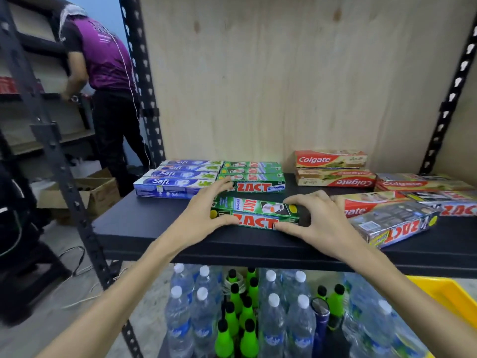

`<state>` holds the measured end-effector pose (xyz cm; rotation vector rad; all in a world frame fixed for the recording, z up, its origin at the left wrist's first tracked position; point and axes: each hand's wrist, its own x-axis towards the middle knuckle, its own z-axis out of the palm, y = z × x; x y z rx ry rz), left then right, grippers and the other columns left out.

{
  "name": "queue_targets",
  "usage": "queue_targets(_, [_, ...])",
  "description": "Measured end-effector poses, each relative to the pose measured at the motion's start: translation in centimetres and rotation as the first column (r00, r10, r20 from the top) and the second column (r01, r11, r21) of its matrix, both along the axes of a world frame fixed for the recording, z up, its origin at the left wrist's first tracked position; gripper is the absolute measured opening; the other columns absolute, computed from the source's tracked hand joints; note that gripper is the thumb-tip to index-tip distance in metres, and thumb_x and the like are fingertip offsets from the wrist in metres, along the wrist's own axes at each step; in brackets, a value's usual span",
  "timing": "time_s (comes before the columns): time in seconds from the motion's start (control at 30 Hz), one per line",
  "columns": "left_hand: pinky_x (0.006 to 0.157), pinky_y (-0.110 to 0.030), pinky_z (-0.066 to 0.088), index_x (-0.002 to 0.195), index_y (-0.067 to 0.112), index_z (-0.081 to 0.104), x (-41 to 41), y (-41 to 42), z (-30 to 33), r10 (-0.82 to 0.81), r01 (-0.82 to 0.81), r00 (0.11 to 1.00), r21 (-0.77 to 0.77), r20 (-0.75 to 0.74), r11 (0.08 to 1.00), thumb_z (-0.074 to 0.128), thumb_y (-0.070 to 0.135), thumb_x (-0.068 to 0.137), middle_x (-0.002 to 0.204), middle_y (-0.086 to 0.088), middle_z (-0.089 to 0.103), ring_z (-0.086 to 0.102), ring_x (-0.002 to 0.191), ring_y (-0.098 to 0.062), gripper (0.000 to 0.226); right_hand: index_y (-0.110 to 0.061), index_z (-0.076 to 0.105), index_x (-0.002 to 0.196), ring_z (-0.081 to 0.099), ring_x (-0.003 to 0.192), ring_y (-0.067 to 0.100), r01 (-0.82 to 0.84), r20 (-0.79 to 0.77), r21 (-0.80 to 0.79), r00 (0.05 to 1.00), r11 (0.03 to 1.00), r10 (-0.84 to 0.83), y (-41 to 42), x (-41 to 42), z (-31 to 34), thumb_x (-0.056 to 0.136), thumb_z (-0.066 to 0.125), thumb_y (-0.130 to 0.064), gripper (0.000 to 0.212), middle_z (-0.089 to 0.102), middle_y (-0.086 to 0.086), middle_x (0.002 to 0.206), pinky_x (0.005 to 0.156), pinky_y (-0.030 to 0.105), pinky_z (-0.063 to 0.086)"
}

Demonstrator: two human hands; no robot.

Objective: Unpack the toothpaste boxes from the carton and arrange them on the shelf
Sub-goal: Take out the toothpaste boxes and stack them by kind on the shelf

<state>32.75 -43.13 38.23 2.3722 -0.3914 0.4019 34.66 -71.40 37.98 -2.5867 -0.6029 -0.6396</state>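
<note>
A green Zact toothpaste box (255, 211) lies lengthwise on the black shelf (144, 223), near its front edge. My left hand (204, 210) grips its left end and my right hand (315, 215) grips its right end, thumbs on the front face. Behind it sits a row of green Zact boxes (254, 177), with a row of blue Safi boxes (178, 180) to their left. Red Colgate boxes (333, 167) are stacked at the back right. A silver Zact box (395, 227) lies askew at the right front. No carton for this task is identifiable.
Another person in a purple vest (103, 55) works at the neighbouring rack on the left, an open cardboard box (85, 192) on the floor near them. Water bottles (273, 319) and green bottles (242, 313) stand on the shelf below. A yellow tray (449, 295) sits lower right.
</note>
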Motion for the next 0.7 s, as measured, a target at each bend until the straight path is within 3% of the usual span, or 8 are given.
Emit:
queue_targets(0.13, [0.109, -0.032, 0.033, 0.150, 0.029, 0.032, -3.2, -3.7, -2.6, 0.342, -0.319, 0.926, -0.152, 0.162, 0.936, 0.077, 0.044, 0.084, 0.143, 0.006, 0.039, 0.032, 0.133, -0.012, 0.082, -0.036, 0.068, 0.113, 0.049, 0.113, 0.013, 0.047, -0.024, 0.255, 0.999, 0.966, -0.042, 0.7, -3.1, -1.0, 0.067, 0.073, -0.072, 0.059, 0.065, -0.013, 0.109, 0.091, 0.038, 0.027])
queue_targets(0.27, [0.109, -0.039, 0.036, 0.152, 0.012, 0.026, -5.7, -6.4, -3.9, 0.519, -0.498, 0.852, -0.201, 0.071, 0.844, 0.068, 0.049, 0.089, 0.139, -0.005, 0.044, 0.037, 0.132, -0.024, 0.084, -0.035, 0.067, 0.116, 0.044, 0.112, 0.009, 0.083, -0.028, 0.351, 0.997, 0.933, -0.078, 2.2, -6.0, -2.2, 0.067, 0.061, -0.081, 0.067, 0.061, -0.015, 0.105, 0.089, 0.032, 0.022])
queue_targets(0.33, [0.112, -0.038, 0.035, 0.150, 0.016, 0.029, -6.8, -7.0, -2.8, 0.481, -0.475, 0.876, -0.231, -0.034, 0.849, 0.063, 0.059, 0.089, 0.139, 0.002, 0.049, 0.038, 0.137, -0.021, 0.082, -0.035, 0.066, 0.120, 0.042, 0.114, 0.008, 0.088, -0.047, 0.371, 0.996, 0.925, -0.076, 2.6, -7.2, -2.2, 0.070, 0.054, -0.083, 0.070, 0.059, -0.016, 0.105, 0.088, 0.028, 0.017])
queue_targets(0.4, [0.117, -0.040, 0.032, 0.123, 0.039, 0.047, -7.7, -7.5, -1.8, 0.352, -0.366, 0.930, -0.259, -0.100, 0.894, 0.057, 0.068, 0.087, 0.119, 0.025, 0.056, 0.045, 0.133, -0.012, 0.047, -0.034, 0.065, 0.123, 0.042, 0.114, 0.007, 0.075, -0.069, 0.402, 0.996, 0.913, -0.052, 2.9, -8.1, -2.1, 0.075, 0.050, -0.080, 0.069, 0.058, -0.016, 0.102, 0.090, 0.028, 0.018])
queue_targets(0.47, [0.122, -0.044, 0.024, 0.102, 0.051, 0.046, -8.5, -7.7, -1.3, 0.256, -0.274, 0.961, -0.226, -0.105, 0.935, 0.055, 0.072, 0.086, 0.107, 0.037, 0.053, 0.048, 0.132, -0.005, 0.028, -0.034, 0.067, 0.121, 0.047, 0.113, 0.004, 0.021, -0.082, 0.466, 0.996, 0.885, 0.020, 3.1, -9.1, -2.1, 0.080, 0.050, -0.075, 0.061, 0.061, -0.018, 0.098, 0.099, 0.032, 0.025])
queue_targets(0.57, [0.126, -0.046, 0.009, 0.116, 0.055, 0.048, -9.3, -7.2, -1.3, 0.178, -0.192, 0.979, -0.173, -0.095, 0.966, 0.051, 0.081, 0.081, 0.126, 0.031, 0.059, 0.045, 0.136, -0.001, 0.044, -0.035, 0.070, 0.117, 0.053, 0.110, 0.002, -0.078, -0.073, 0.519, 0.988, 0.851, 0.135, 3.2, -9.9, -2.4, 0.095, 0.055, -0.055, 0.034, 0.066, -0.022, 0.098, 0.103, 0.043, 0.040])
queue_targets(0.63, [0.125, -0.045, 0.016, 0.122, 0.058, 0.048, -9.8, -6.6, -0.8, 0.112, -0.128, 0.987, -0.138, -0.118, 0.982, 0.052, 0.086, 0.074, 0.131, 0.031, 0.060, 0.047, 0.132, 0.005, 0.055, -0.037, 0.070, 0.117, 0.053, 0.110, 0.002, -0.120, -0.071, 0.514, 0.981, 0.849, 0.181, 3.2, -10.2, -2.4, 0.100, 0.056, -0.037, 0.022, 0.068, -0.024, 0.100, 0.101, 0.035, 0.043])
queue_targets(0.7, [0.111, -0.036, 0.039, 0.117, 0.058, 0.053, -9.7, -6.1, -0.4, 0.083, -0.100, 0.985, -0.107, -0.153, 0.989, 0.060, 0.083, 0.071, 0.117, 0.033, 0.066, 0.055, 0.116, 0.011, 0.053, -0.038, 0.070, 0.118, 0.053, 0.111, 0.000, -0.156, -0.094, 0.490, 0.969, 0.858, 0.229, 3.3, -10.3, -2.3, 0.101, 0.056, -0.027, 0.024, 0.068, -0.026, 0.104, 0.095, 0.015, 0.040])
